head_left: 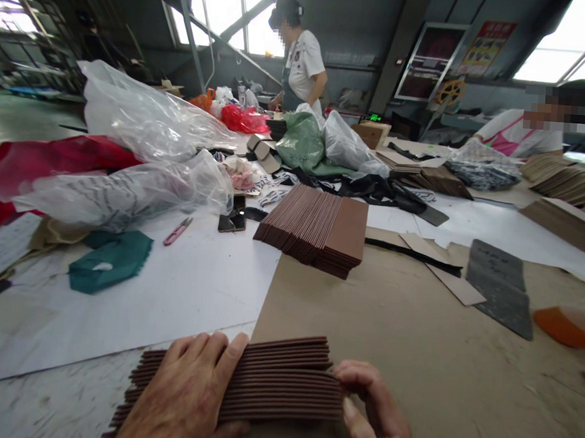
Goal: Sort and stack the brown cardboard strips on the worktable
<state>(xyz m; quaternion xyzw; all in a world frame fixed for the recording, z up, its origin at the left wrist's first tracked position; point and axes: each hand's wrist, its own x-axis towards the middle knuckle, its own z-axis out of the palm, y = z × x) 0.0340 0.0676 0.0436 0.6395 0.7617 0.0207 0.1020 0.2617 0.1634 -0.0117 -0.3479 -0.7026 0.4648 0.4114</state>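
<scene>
From the head view, a stack of brown card pieces (281, 378) lies at the near edge of the table (59, 403), between the person's two hands. Its long axis runs left to right along that edge, slightly skewed: the left end sits nearer the person and the right end points a little away, toward the far right corner. The pieces are fanned, their thin edges facing up.

The left hand (187, 395) lies over the left half of the stack, fingers draped across the top and thumb tucked under the near side, so its grip is closed on the stack. The right hand (379, 418) curls round the right end, fingertips pressed on the top edges and thumb on the near side, its grip closed on it as well.

The stack rests partly on a sheet of brown board (414, 334) and partly on the bare table beside white paper (167, 297). Toward the middle of the table is a second brown stack (316, 231), well apart from the first. To its left lie a phone (232, 221), pink snips (177, 231) and a teal cloth (109, 259), with clear plastic bags (143, 122) behind. A dark grey strip (501, 287) lies to the right. A standing person (303, 63) is at the far edge, and another person (524, 132) at the far right corner.
</scene>
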